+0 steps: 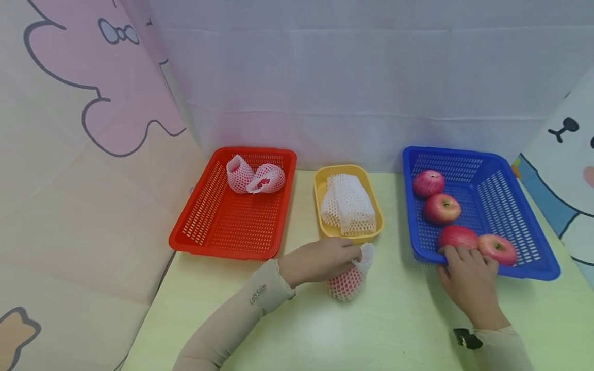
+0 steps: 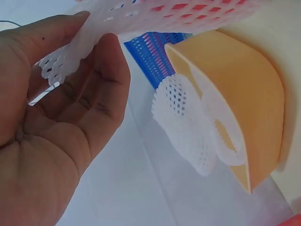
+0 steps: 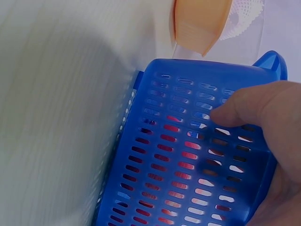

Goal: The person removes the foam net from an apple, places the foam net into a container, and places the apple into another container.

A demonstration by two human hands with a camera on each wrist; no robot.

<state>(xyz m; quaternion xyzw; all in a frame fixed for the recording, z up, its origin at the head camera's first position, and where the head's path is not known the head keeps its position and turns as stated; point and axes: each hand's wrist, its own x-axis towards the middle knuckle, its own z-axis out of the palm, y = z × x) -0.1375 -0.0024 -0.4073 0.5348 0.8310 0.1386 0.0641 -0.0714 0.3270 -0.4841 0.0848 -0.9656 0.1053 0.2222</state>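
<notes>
My left hand point(image 1: 322, 259) pinches the open end of a white foam net point(image 2: 94, 21) between thumb and fingers. The net is pulled around a red apple point(image 1: 345, 284), low over the table in front of the yellow tray. My right hand point(image 1: 469, 282) is at the near rim of the blue basket point(image 1: 419, 252). Its thumb lies against the outside wall in the right wrist view, while its fingers reach over the rim beside two apples point(image 1: 457, 238). Two more apples point(image 1: 442, 208) sit along the basket's left side.
A yellow tray point(image 1: 317, 198) with white foam nets point(image 1: 355, 203) stands in the middle. To its left is a red basket point(image 1: 223, 253) holding two net-wrapped apples point(image 1: 266, 179). A white cloth point(image 1: 297, 77) hangs behind, and printed cloths point(image 1: 93, 206) flank the table.
</notes>
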